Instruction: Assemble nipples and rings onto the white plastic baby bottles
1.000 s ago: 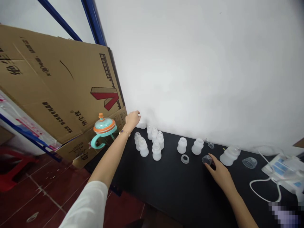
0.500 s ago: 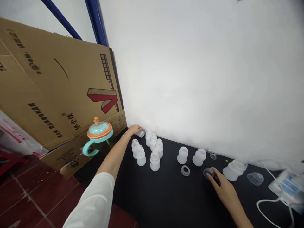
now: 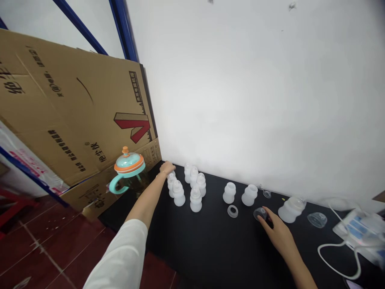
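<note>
My left hand [image 3: 167, 167] reaches to the back left corner of the black table [image 3: 216, 245], its fingers curled down beside a cluster of several small white bottles [image 3: 195, 198]. Whatever is under the fingers is hidden. My right hand [image 3: 275, 232] lies low on the table with its fingers stretched out. Its fingertips touch a small clear dome cap [image 3: 258, 212]. A white ring [image 3: 232, 210] lies just left of that cap.
Two open white bottles [image 3: 229, 192] and a wider one [image 3: 290, 208] stand along the white wall. A clear cap [image 3: 316, 218] and a white device with a cable [image 3: 357, 230] lie at the right. A teal and orange handled cup [image 3: 128, 166] and a big cardboard box [image 3: 75, 120] are at the left.
My left hand carried a white bottle down from the wall to the cluster and has drawn back to the left. The right hand has stayed by the clear cap.
</note>
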A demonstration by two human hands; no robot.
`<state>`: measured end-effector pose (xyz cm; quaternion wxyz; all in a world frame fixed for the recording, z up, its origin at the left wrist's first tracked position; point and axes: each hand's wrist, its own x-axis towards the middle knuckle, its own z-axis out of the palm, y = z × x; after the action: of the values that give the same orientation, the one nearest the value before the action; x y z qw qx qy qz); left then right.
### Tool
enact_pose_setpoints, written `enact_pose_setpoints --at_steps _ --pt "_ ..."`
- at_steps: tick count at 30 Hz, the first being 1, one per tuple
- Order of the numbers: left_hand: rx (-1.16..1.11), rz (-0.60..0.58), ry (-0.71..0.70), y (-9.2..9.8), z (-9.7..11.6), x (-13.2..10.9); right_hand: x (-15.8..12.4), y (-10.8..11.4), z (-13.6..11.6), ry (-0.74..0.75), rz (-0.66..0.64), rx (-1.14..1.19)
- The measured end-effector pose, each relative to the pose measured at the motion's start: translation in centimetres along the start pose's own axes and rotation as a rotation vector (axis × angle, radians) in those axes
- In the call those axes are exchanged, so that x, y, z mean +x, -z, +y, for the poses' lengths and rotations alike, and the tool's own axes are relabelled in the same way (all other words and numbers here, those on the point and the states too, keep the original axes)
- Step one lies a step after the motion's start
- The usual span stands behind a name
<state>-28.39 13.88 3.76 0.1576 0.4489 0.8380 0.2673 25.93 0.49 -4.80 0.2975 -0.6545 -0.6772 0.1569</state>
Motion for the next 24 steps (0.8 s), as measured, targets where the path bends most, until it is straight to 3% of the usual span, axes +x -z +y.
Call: enact_pose_setpoints --at_steps 3,7,13,20,24 --pt "-0.142 0.003 0.023 0.0 0.0 -0.2 0.0 -0.1 0.0 0.016 -0.010 0.017" --pt "-0.375 -0.021 -0.057 -0.3 0.2 -1.0 0.0 -0.1 -0.3 0.025 -0.010 0.012" --pt "-0.667 -0.236 -0.189 -1.2 0.0 -2.4 -0.2 -0.1 -0.6 0.038 -0.006 0.004" --pt "-0.830 -0.383 -0.311 -0.6 -0.9 -4.6 -0.3 -0.1 -0.8 0.027 -0.023 0.004" --pt "-0.869 -0.408 -0.299 0.3 -1.2 -6.0 -0.3 -0.3 -0.9 0.038 -0.007 0.007"
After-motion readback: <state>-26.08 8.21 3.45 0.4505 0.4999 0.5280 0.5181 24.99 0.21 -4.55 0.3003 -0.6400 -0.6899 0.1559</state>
